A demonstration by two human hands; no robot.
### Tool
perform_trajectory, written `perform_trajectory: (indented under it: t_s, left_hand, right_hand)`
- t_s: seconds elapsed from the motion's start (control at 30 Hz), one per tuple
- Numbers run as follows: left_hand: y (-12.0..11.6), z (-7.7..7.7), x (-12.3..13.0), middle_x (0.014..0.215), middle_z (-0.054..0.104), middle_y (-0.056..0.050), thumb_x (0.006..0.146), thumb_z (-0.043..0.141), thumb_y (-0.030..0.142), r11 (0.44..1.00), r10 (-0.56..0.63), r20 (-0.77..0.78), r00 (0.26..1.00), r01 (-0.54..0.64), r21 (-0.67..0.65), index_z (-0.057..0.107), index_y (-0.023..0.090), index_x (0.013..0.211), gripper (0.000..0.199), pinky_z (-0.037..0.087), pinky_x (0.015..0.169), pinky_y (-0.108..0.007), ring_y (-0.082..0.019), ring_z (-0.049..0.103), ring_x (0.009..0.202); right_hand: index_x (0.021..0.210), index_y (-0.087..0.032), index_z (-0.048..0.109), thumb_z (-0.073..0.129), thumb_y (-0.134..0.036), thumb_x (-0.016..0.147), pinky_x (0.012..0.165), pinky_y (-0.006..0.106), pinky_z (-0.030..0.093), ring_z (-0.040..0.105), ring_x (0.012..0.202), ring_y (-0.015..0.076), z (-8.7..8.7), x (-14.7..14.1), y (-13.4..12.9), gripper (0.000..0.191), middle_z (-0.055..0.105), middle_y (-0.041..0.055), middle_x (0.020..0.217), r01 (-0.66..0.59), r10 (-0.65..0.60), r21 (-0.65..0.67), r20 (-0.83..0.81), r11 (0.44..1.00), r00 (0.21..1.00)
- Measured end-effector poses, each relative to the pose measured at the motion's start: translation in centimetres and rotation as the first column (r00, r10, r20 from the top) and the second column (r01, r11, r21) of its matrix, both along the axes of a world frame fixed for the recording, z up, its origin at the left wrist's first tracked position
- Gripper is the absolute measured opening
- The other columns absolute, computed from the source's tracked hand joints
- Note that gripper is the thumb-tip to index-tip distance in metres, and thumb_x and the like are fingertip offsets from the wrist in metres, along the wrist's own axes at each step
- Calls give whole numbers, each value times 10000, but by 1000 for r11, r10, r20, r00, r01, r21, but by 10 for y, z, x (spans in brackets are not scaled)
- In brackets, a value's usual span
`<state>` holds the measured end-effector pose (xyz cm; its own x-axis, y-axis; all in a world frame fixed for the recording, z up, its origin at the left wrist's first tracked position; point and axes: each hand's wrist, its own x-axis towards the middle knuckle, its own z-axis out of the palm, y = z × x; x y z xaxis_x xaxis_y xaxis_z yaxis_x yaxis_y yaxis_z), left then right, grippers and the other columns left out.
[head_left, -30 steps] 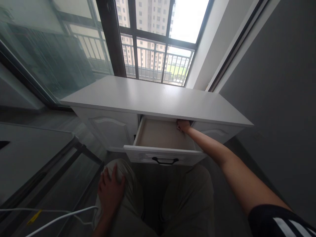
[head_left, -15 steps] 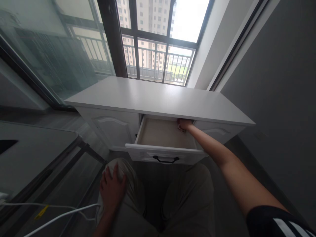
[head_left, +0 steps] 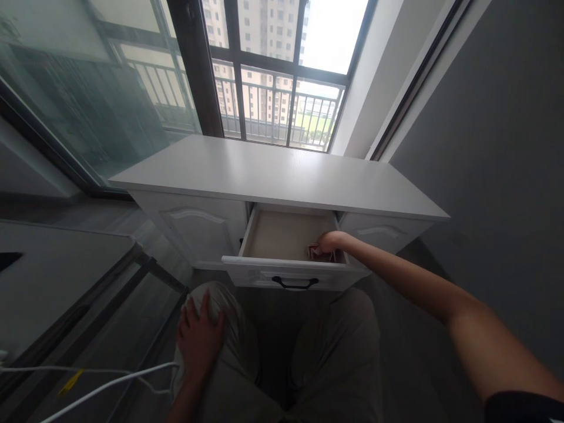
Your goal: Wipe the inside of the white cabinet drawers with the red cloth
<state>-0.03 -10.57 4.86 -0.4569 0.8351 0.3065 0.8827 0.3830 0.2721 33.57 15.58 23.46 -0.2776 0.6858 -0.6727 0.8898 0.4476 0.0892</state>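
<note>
A white drawer [head_left: 291,274] with a black handle [head_left: 295,284] is pulled out from the middle of a white cabinet [head_left: 282,176]. Inside it, near the front right corner, my right hand [head_left: 331,242] is closed on a crumpled reddish-white cloth [head_left: 315,252], which touches the drawer's bottom. My left hand [head_left: 200,332] rests on my left knee with its fingers spread, holding nothing.
Behind the cabinet stands a dark-framed window [head_left: 268,64]. On the left is a table [head_left: 66,258] with a dark metal frame, and white cables [head_left: 110,385] with a yellow tag [head_left: 70,382] run below it. A grey wall [head_left: 493,147] rises at the right.
My right hand has moved with the cloth from the back right of the drawer toward its front right corner. My left hand stays on the knee.
</note>
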Motion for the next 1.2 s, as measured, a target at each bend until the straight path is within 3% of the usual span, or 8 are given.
perform_trajectory:
  t_s: [0.17,0.43,0.63,0.8,1.07,1.2]
  left_hand:
    - [-1,2,-2,1691,334,-225,1005,510,418,1000,-1,5,1000,1,-14,437,189,1608,649,389,1180,-581,-407,379,1514]
    - [-1,1,-2,1683,346,-220,1004,512,424,1000,6,10,1000,-6,-25,423,194,1618,662,388,1184,-574,-395,377,1514]
    - [0,0,-3,1678,349,-232,1022,485,453,999,4,5,1000,-4,-32,422,192,1616,652,398,1177,-592,-408,382,1510]
    - [0,1,-1,1683,337,-235,1033,461,466,1000,-9,2,1000,9,-17,428,178,1611,647,385,1187,-592,-414,366,1521]
    - [0,0,-1,1689,336,-225,1011,500,430,999,8,7,1000,-7,-36,429,191,1612,650,387,1184,-576,-402,365,1525]
    - [-1,-2,-4,1682,348,-222,1013,503,444,999,17,5,1000,-17,-47,424,201,1615,655,403,1173,-574,-407,384,1512]
  right_hand:
    - [856,-48,783,604,-305,876,687,332,522,712,738,264,7,12,-29,313,737,157,777,48,-32,-252,67,967,997]
    - [889,-82,770,715,-375,822,661,298,483,691,795,251,7,21,-35,305,744,141,905,44,-60,-282,-46,958,997]
    - [910,-79,760,722,-350,828,705,303,512,689,806,239,2,8,-30,286,732,110,900,39,-61,-345,-55,938,997]
    - [863,-101,732,662,-329,895,720,293,513,680,819,217,5,-36,-24,241,730,97,898,-85,20,-344,-188,935,982]
    - [781,-127,666,580,-251,952,655,274,502,602,684,152,-3,-166,-10,228,656,24,743,-249,49,-391,-456,886,889]
    - [821,-122,644,590,-156,919,567,230,425,517,604,109,-4,-190,-10,118,611,-18,690,-264,12,-383,-549,885,836]
